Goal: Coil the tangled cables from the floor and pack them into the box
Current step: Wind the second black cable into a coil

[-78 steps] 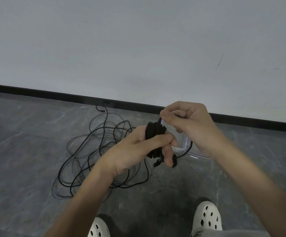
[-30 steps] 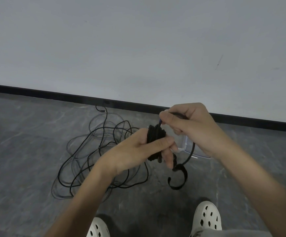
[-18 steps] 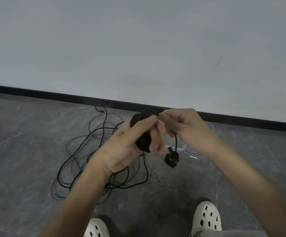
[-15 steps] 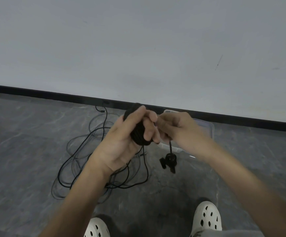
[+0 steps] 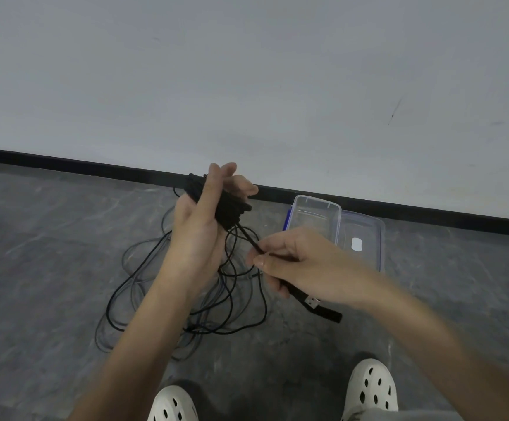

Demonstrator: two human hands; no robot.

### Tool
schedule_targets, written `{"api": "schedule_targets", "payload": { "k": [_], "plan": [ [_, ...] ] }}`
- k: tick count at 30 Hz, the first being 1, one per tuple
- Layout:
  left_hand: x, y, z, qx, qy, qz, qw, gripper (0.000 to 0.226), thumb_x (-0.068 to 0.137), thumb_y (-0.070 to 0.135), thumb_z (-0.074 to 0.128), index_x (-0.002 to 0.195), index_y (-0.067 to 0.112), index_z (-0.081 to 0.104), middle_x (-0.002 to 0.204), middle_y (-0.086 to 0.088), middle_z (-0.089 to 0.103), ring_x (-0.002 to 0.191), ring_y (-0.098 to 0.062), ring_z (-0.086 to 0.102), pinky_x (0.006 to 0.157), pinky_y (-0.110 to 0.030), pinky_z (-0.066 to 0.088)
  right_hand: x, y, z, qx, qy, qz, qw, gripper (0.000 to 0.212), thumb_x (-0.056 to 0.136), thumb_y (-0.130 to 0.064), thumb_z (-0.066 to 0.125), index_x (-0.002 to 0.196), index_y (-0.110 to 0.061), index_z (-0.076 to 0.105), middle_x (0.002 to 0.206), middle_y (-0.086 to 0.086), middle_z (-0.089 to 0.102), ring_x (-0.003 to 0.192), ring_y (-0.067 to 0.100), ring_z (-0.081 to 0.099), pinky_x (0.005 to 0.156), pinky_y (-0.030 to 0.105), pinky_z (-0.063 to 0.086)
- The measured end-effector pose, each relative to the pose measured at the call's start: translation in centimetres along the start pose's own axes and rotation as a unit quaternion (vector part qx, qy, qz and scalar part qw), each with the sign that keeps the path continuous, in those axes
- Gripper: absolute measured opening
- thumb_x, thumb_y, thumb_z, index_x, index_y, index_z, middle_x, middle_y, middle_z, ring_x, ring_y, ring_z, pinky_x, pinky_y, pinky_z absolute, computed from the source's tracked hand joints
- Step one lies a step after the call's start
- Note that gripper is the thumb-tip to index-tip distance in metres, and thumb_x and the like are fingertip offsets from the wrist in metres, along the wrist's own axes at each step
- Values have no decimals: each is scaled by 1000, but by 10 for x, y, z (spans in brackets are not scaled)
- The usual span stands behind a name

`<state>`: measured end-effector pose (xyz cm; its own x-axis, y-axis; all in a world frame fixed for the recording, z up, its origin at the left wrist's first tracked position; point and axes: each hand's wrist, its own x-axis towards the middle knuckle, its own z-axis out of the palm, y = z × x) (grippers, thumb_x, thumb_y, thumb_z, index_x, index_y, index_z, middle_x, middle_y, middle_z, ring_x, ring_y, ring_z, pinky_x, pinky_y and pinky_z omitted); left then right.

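Looking down through the head camera, a coiled bundle (image 5: 226,209) of black cable is seen raised in front of the wall. It is gripped in the left hand (image 5: 197,238), whose fingers are wrapped round it with the fingertips pointing up. From the bottom of the bundle a cable tail (image 5: 248,237) is drawn out taut, down and to the right. It is pinched between thumb and forefinger of the right hand (image 5: 303,264), and the other fingers of that hand are curled round the same tail. Past the heel of the right hand a metal plug (image 5: 311,302) is shown sticking out, with a black strap (image 5: 330,315) hanging just beyond it.

Down on the grey floor (image 5: 34,256), under and behind the left forearm, the tangled cables (image 5: 131,287) are spread in loose black loops. Just to their right the clear box (image 5: 314,208) is set open on the floor, close to the black skirting (image 5: 65,163). Its blue-rimmed lid (image 5: 368,235) is laid touching the box's right side. At the bottom edge two white clogs (image 5: 372,387) are caught.
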<state>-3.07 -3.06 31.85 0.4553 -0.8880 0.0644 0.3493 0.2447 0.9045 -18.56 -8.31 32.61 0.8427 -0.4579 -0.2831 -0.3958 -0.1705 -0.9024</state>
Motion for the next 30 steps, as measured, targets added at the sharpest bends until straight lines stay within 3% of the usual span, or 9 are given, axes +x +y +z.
{"api": "schedule_targets", "payload": {
  "k": [3,11,15,17,20,22,24,26,30],
  "plan": [
    [-1,-3,0,122,4,23,992,34,97,45,44,111,18,60,83,7,70,94,-14,66,89,-32,46,-4,-2,-2,18,-26,-11,999,26,99,-27,51,96,-7,66,61,-3,65,56,8,62,65,16,49],
    [-4,-7,2,323,-46,22,945,43,92,51,39,82,23,70,89,6,72,99,-2,62,87,-14,43,-8,-7,-16,93,-11,-27,995,23,97,-18,56,89,0,68,74,7,71,69,21,69,69,21,52],
    [-7,-13,-2,384,-86,-45,918,52,93,59,31,108,26,68,93,6,69,97,-2,61,91,-21,44,-10,-10,-22,164,30,-35,985,16,97,-9,53,106,-3,65,86,16,73,75,28,72,72,28,56],
    [-9,-18,1,432,-107,-66,893,67,95,56,23,119,9,64,83,8,60,81,-2,56,80,-15,45,-10,-11,-25,203,51,-31,977,16,98,-7,49,109,-1,60,86,21,72,73,31,71,73,34,58],
    [-15,-18,8,415,-148,-54,896,77,81,70,21,103,13,67,69,10,47,60,-1,44,63,-4,39,-9,-10,-29,213,79,-19,974,16,98,-10,50,103,1,61,78,22,71,67,32,68,72,40,57],
    [-16,-16,10,387,-199,-47,899,60,83,76,28,83,25,61,70,-6,52,61,-7,47,61,-19,44,-9,-8,-32,216,92,-17,972,16,97,-11,51,97,-3,65,73,19,69,63,32,65,69,43,55],
    [-14,-16,9,354,-278,-50,891,58,85,74,40,84,20,61,75,-16,60,69,-30,54,68,-43,47,-9,-9,-33,239,95,-22,966,15,95,-9,53,95,-2,65,69,19,66,56,32,62,61,40,54],
    [-13,-15,9,323,-320,-61,888,54,83,72,49,84,19,60,76,-14,63,77,-41,57,75,-50,48,-9,-10,-34,271,84,-20,959,14,93,-10,53,95,-2,65,65,19,63,51,29,60,52,34,54],
    [-12,-17,6,296,-334,-77,892,38,87,40,68,88,4,56,74,1,62,75,-16,63,71,-29,54,-9,-8,-36,289,81,10,954,20,91,-14,58,107,-3,63,63,13,63,52,18,61,48,23,49]
  ]
}}
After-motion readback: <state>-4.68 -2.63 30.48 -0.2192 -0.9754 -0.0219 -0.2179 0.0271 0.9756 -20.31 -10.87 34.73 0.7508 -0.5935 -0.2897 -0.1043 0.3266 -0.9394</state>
